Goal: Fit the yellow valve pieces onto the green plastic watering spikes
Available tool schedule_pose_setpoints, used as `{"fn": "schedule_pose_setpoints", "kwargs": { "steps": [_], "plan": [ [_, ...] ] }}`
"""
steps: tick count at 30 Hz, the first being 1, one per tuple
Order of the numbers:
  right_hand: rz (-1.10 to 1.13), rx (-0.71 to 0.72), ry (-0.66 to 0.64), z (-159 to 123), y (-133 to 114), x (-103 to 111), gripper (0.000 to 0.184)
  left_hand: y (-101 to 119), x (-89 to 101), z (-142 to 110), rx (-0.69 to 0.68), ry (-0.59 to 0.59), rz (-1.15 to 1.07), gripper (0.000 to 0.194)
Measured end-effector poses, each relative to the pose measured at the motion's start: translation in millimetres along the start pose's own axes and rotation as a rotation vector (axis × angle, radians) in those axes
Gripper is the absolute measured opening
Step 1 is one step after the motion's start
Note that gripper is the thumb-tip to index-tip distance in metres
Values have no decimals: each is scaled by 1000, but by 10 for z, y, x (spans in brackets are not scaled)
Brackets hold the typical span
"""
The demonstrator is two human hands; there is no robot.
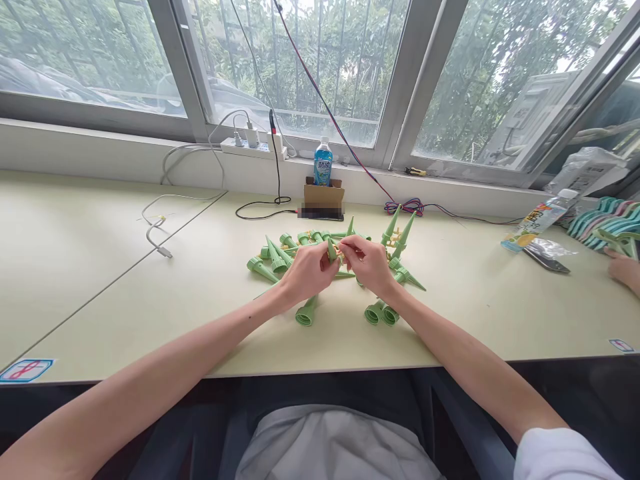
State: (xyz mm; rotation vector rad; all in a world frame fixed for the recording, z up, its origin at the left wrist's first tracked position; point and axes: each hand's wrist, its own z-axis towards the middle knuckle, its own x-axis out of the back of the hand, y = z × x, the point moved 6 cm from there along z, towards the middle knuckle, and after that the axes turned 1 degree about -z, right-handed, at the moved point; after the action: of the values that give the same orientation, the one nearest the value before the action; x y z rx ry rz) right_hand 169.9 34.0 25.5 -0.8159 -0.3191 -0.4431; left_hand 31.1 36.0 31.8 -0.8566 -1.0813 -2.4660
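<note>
Several green plastic cone-shaped spikes [267,257] lie in a heap on the pale table [150,300]. My left hand [307,270] is closed around one green spike [331,250], its tip pointing up. My right hand [370,263] is pinched on a small yellow piece [341,253] at that spike, and the two hands meet above the heap. More spikes lie under my wrists, among them one [306,312] below the left wrist and a pair [381,312] below the right. Two spikes [397,230] stand upright behind my right hand.
A small cardboard box [323,198] and a blue-labelled bottle [323,162] stand at the back by the window. A power strip [253,145] with cables sits on the sill. At the right lie a tipped bottle [537,220], teal parts [607,223] and another person's hand [623,270].
</note>
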Motion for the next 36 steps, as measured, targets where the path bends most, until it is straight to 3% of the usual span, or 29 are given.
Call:
{"fn": "schedule_pose_setpoints", "kwargs": {
  "steps": [11, 36],
  "plan": [
    [-20, 6, 11, 2, -17, 4, 22, 6, -5, -3, -40, 21, 5, 26],
    [-188, 104, 41, 13, -97, 42, 29, 53, -7, -16, -65, -3, -63, 17]
  ]
}}
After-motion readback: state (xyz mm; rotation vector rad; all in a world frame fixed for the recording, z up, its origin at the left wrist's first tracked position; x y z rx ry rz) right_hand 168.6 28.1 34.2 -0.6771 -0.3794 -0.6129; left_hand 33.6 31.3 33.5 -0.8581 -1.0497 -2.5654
